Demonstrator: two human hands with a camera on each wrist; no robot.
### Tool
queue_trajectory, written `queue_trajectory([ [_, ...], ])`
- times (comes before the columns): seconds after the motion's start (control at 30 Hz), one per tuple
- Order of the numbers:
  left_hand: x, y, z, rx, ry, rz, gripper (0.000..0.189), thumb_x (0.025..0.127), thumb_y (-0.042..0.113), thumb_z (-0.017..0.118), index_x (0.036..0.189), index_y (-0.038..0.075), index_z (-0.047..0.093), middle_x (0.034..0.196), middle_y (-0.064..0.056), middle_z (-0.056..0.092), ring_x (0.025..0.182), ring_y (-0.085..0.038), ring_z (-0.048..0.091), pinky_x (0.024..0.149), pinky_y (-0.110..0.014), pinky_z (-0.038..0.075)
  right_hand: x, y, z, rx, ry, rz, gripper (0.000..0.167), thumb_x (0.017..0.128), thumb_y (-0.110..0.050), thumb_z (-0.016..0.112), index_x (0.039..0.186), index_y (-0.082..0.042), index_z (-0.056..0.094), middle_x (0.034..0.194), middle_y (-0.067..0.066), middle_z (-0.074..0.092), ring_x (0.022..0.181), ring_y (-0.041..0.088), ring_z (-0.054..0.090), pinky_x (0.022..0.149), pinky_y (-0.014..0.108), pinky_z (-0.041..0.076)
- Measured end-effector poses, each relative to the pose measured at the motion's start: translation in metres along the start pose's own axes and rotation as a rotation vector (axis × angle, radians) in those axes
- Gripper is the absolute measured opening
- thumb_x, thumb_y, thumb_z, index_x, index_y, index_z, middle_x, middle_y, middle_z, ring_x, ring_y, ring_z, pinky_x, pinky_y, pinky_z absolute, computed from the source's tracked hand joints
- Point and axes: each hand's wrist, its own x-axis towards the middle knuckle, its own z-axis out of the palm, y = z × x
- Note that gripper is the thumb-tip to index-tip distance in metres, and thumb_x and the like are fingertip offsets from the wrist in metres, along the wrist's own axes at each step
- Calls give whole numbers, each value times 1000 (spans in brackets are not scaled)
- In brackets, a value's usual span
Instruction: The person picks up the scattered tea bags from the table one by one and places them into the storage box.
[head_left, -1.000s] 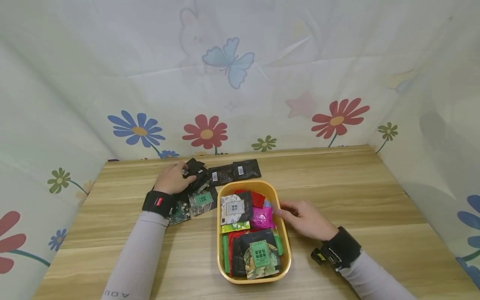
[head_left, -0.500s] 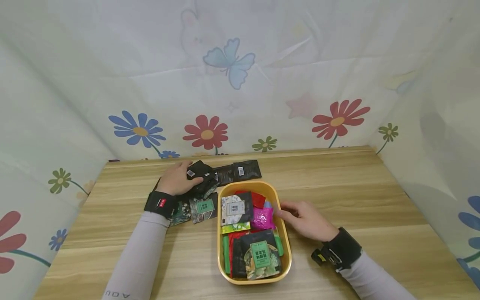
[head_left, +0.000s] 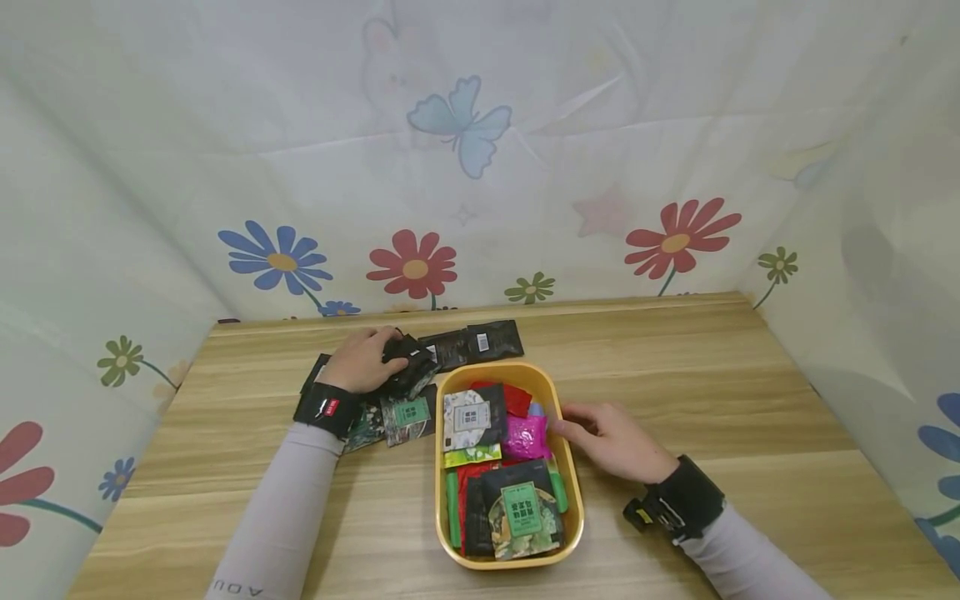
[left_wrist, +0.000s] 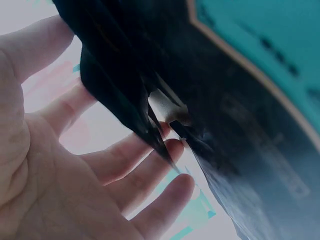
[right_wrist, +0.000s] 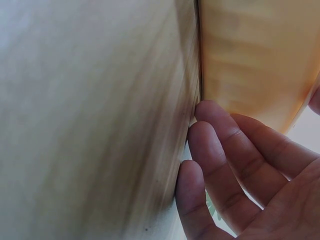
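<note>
1. Visibly, a green label [head_left: 522, 510] in the bin [head_left: 510, 564], well forward of the back edge of the worktop [head_left: 712, 367], carries upside-down Chinese characters; the left sleeve [head_left: 281, 508] bears indistinct lettering.
2. Left hand [head_left: 362, 360]: palm down near the worktop's back-left corner, thumb and fingers gripping dark packets [head_left: 415, 372].
3. Right hand [head_left: 617, 442]: fingers loosely extended, resting against the bin's right wall; thumb at its rim.

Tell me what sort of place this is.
Probably a curtained tabletop work area: a pale wood-grain table, white flower-printed sheeting behind and beside it, and an oblong yellow plastic tub.
</note>
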Motion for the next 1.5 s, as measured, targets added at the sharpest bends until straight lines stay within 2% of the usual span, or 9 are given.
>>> queue_trajectory([
  [0.13,4,-6,4,0,27,-2,53,96,42,70,142,19,57,142,-23,57,131,-43,54,105,-65,48,0,0,1,-1,-2,3,40,106,-41,56,132,-16,71,120,-4,76,105,10,69,93,37,57],
  [0.3,0,0,-3,-26,99,64,56,91,40,74,139,17,57,138,-20,57,121,-40,57,99,-59,52,0,0,1,-1,-4,1,40,106,-41,56,132,-15,71,121,-4,76,106,10,69,93,37,57],
  [0.6,-31,57,-30,-99,232,341,54,83,37,76,130,16,61,128,-7,59,105,-25,56,87,-43,57,0,0,1,6,-7,8,40,106,-41,56,133,-14,71,122,-3,76,109,13,70,95,40,57],
  [0.9,-62,118,-21,-92,218,573,54,81,42,80,126,19,61,124,1,59,104,-17,55,89,-36,54,1,1,2,15,-9,7,40,106,-40,56,133,-13,70,123,-1,76,110,14,71,95,41,58],
  [1.07,-71,135,-11,-84,202,647,52,82,45,79,126,21,62,126,2,58,105,-16,55,89,-35,52,2,1,2,15,-9,8,40,106,-41,55,131,-14,71,121,-1,76,108,13,71,93,38,57],
  [1.27,-77,142,-8,-87,197,655,59,81,51,79,131,26,60,134,2,57,110,-17,57,91,-36,53,2,2,2,10,-13,2,42,106,-44,54,130,-14,71,120,-1,76,107,12,71,92,37,57],
  [1.37,-81,141,-6,-94,108,654,96,77,63,79,157,27,39,164,-6,36,144,-30,44,115,-52,43,2,2,2,8,-11,-5,41,106,-43,55,131,-14,71,122,0,76,110,14,71,94,40,58],
  [1.43,-83,140,-6,-93,34,642,121,74,72,78,167,29,14,175,-8,9,161,-36,17,125,-62,24,1,2,1,1,-6,-5,41,106,-41,55,130,-13,71,122,0,76,110,14,71,94,40,58],
  [1.5,-83,137,-7,-84,-22,608,133,71,78,75,167,32,-6,175,-4,-12,163,-34,-6,128,-66,7,1,1,0,-8,0,-1,40,106,-39,56,130,-12,72,121,1,76,108,14,71,93,39,58],
])
